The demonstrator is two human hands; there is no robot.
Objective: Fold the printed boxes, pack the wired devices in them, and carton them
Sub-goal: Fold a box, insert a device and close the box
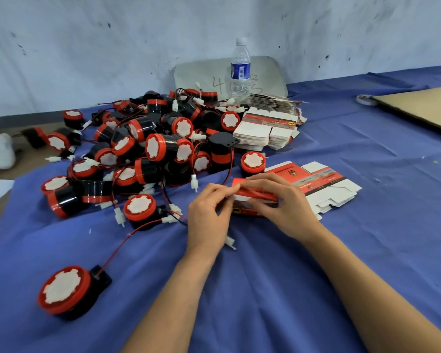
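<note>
1. Two hands meet on one box (257, 197), red and white, at the middle of the bench (265, 289), which is covered in blue cloth.
2. Left hand (209, 212) pinches the box's left end, with its fingers curled.
3. Right hand (283, 202) lies over the box's top and right side, fingers curled round it; whether anything is inside the box cannot be told.
4. One flat box (323, 179) lies unfolded just behind the right hand.
5. Many devices (148, 146), black with red rims and white faces, lie heaped left of and behind the hands, trailing red and black wires.
6. One lone device (64, 291) lies apart at the near left.
7. Several more flat boxes form a stack (265, 128) right of the heap, and a bottle (240, 70) stands behind it by the wall.
8. Some cardboard (423, 105) lies at the far right, with a tape roll (365, 99) just beside it.
</note>
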